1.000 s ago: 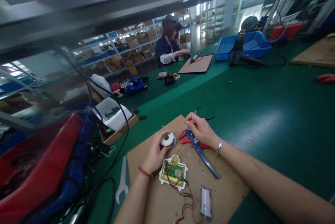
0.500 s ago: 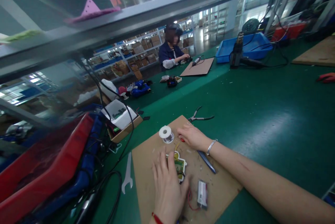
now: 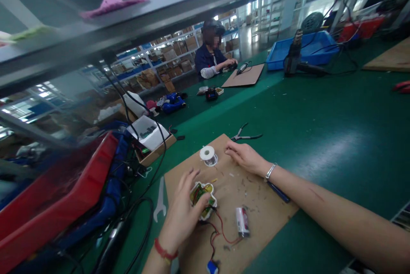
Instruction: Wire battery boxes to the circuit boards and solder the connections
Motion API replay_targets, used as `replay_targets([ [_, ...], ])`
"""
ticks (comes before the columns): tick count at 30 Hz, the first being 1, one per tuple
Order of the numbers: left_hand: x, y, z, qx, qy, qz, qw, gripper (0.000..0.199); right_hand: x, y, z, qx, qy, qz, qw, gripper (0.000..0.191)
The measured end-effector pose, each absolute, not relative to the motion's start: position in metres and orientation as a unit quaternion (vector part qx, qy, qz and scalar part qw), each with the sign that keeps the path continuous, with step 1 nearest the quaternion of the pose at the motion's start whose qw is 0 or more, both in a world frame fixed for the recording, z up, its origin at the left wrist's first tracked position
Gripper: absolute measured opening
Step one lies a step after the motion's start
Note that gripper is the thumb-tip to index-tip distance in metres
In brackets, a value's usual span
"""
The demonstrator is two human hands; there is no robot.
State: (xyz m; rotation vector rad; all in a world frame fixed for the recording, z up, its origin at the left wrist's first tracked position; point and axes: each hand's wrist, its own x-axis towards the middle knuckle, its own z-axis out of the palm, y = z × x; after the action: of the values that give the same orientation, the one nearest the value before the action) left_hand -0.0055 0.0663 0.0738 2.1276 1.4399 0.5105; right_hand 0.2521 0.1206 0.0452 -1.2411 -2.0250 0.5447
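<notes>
My left hand (image 3: 184, 212) grips a small green circuit board in a white-rimmed housing (image 3: 209, 190), thumb across its face and fingers along the far left side. Red and dark wires run from the board to a wrapped battery pack (image 3: 242, 222) and toward a blue connector (image 3: 212, 267). Farther up the brown board (image 3: 230, 192), my right hand (image 3: 245, 156) is closed with fingers curled; whatever is inside is hidden. A dark blue tool handle (image 3: 279, 192) shows under my right wrist. The solder spool (image 3: 209, 156) stands between and beyond my hands.
Pliers (image 3: 245, 134) lie beyond the board, and an open-end wrench (image 3: 160, 199) to its left. Red bin (image 3: 96, 180), cables and a parts box (image 3: 150, 137) fill the left. Across the green table are a hot-air gun (image 3: 293, 58), a blue tray (image 3: 272, 58) and a co-worker (image 3: 209, 58).
My left hand and the circuit board have shifted left, uncovering the wires and blue connector. My right hand has drawn slightly right, and the blue handle has moved right too. The view has shifted slightly.
</notes>
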Motion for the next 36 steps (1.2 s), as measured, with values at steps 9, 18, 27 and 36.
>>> replay_targets([
  [9, 0.002, 0.098, 0.06, 0.764, 0.487, 0.184, 0.381, 0.026, 0.262, 0.102, 0.065, -0.476, -0.761, 0.211, 0.386, 0.014],
  [18, 0.011, 0.132, 0.075, 0.686, 0.525, 0.382, 0.327, 0.03, 0.271, 0.161, 0.109, -0.443, -0.666, 0.261, 0.54, 0.008],
  [27, -0.007, 0.115, 0.086, 0.622, 0.539, 0.509, 0.252, 0.026, 0.168, 0.172, 0.221, -0.066, -0.73, 0.498, 0.463, 0.009],
  [36, -0.002, 0.085, 0.121, 0.616, 0.506, 0.551, 0.246, 0.02, 0.273, 0.047, 0.242, -0.368, -0.846, 0.171, 0.345, 0.021],
])
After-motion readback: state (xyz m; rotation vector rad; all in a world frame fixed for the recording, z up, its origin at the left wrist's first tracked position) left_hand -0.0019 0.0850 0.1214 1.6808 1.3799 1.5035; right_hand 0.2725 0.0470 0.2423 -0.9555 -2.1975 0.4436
